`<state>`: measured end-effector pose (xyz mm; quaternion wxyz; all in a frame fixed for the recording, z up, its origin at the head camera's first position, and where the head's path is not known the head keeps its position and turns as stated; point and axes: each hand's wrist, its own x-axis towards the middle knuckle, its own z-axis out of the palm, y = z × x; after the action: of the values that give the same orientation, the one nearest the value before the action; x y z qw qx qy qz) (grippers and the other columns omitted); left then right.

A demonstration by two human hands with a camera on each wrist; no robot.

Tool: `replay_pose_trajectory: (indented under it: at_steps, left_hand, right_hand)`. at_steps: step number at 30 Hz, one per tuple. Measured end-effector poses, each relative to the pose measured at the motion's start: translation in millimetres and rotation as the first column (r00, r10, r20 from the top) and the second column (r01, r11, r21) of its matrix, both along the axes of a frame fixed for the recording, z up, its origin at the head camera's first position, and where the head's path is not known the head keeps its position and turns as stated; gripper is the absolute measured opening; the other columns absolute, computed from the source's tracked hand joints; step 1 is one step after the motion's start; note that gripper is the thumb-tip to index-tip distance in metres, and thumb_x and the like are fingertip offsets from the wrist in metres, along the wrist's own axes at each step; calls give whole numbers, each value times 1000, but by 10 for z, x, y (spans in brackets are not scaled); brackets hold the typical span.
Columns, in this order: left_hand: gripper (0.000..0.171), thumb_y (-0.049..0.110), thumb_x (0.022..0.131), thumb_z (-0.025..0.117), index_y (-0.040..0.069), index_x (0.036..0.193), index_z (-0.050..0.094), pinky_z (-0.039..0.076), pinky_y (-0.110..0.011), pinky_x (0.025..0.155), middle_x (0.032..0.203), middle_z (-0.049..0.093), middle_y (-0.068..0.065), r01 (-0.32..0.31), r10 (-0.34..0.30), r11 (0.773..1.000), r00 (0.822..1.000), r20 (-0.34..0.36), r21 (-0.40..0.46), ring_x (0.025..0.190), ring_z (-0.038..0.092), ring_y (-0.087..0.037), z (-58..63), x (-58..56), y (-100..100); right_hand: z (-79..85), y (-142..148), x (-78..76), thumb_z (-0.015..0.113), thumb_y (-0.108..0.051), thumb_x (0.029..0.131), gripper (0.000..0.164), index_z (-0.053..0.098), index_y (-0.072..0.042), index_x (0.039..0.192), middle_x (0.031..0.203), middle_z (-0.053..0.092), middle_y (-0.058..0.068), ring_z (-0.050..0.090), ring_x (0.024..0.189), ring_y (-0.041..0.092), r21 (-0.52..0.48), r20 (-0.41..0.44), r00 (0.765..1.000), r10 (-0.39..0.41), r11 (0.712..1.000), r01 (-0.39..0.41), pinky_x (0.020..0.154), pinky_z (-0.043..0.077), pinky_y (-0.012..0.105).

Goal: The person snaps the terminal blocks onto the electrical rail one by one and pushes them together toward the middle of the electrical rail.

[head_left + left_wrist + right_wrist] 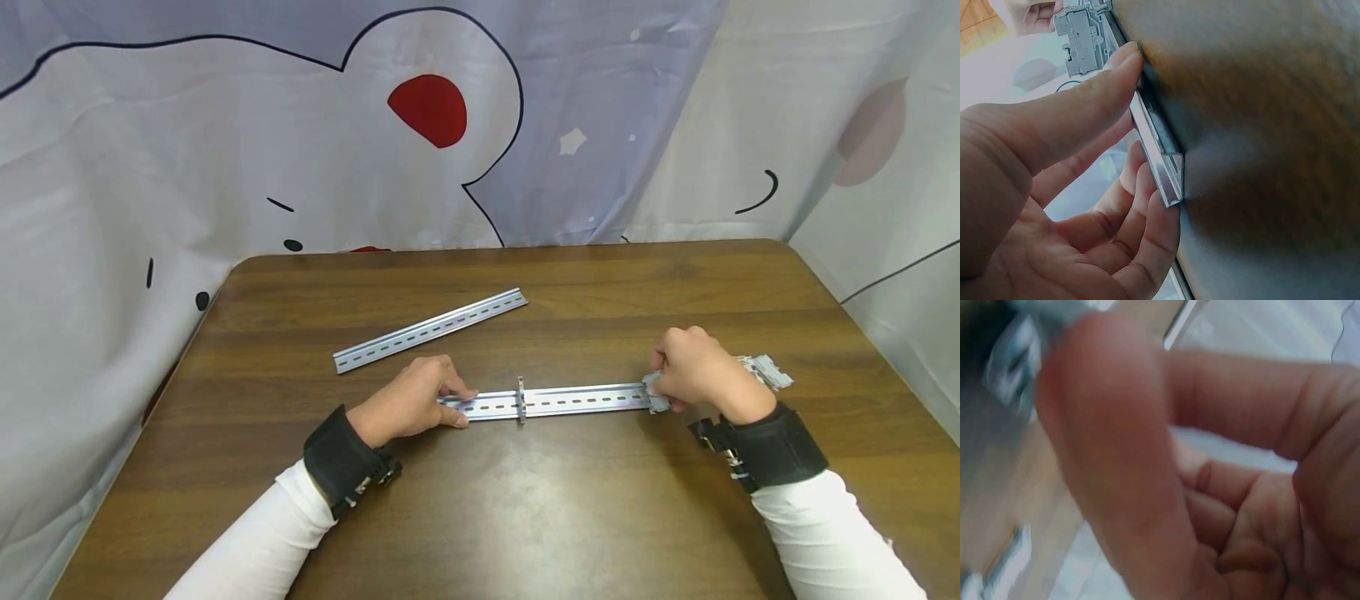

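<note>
A slotted metal DIN rail (585, 400) lies across the middle of the table. My left hand (416, 400) pinches its left end between thumb and fingers, also visible in the left wrist view. One thin grey terminal block (521, 402) sits upright across the rail, right of the left fingers. At the rail's right end, my right hand (697, 371) pinches a light grey terminal block (656, 396) between thumb and fingertips. That piece overlaps the rail end in the head view; whether it is clipped on cannot be told. The right wrist view shows it only blurred behind the thumb.
A second slotted rail (431, 331) lies slanted farther back, to the left. Partly behind the right hand, several loose grey pieces (768, 371) lie on the wooden table (517, 517). A printed curtain (585, 125) hangs beyond the table's far edge.
</note>
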<state>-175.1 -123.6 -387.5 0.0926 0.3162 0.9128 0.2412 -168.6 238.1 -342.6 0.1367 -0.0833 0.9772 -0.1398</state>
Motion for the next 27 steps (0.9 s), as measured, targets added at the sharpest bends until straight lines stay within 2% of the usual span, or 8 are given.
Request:
replay_pose_trajectory:
  at_steps: [4,12,17,23,25,27]
  left_hand:
    - [38,19,71,88,10,107,79,44,-22,63,91,69,-7,3,-3,1000,1000,-7,15,80,61,-20,-9,-9,18]
    - [38,18,71,88,9,106,79,44,-21,62,90,69,-7,6,-6,1000,1000,-5,17,79,61,-20,-16,-14,12]
    - [39,19,70,88,9,107,78,43,-20,61,89,69,-7,15,-15,1000,1000,-8,10,78,60,-19,0,-10,-29]
    - [39,18,70,88,9,107,78,43,-21,62,89,69,-8,20,-20,1000,1000,-12,8,78,60,-20,12,-5,-32]
    - [38,18,71,88,9,107,78,43,-21,62,89,69,-8,15,-15,1000,1000,-9,5,79,60,-20,12,-5,-18]
    - [38,19,71,88,9,107,78,43,-22,63,89,69,-8,12,-12,1000,1000,0,2,79,60,-21,13,-7,1]
  right_hand:
    - [-10,-104,-3,58,5,72,19,58,-10,61,53,65,3,63,38,9,46,-33,999,13,999,-11,53,45,29]
    - [-46,-101,-55,56,6,69,34,47,-17,47,39,57,-3,61,37,12,30,-22,1000,19,999,-19,46,33,23]
    - [-70,-131,-84,56,6,68,33,48,-18,46,38,54,-6,59,37,11,30,-7,1000,24,999,-24,48,33,22]
    - [-53,-187,-130,51,7,66,35,42,-20,45,37,45,-9,57,41,13,68,19,1000,25,997,-26,47,31,24]
    - [-39,-170,-136,54,5,69,33,45,-18,48,40,46,-8,61,43,14,63,55,998,15,998,-18,48,35,25]
    - [-22,-116,-121,59,1,75,25,55,-14,56,49,53,-7,63,45,14,43,96,995,10,999,-15,50,40,25]
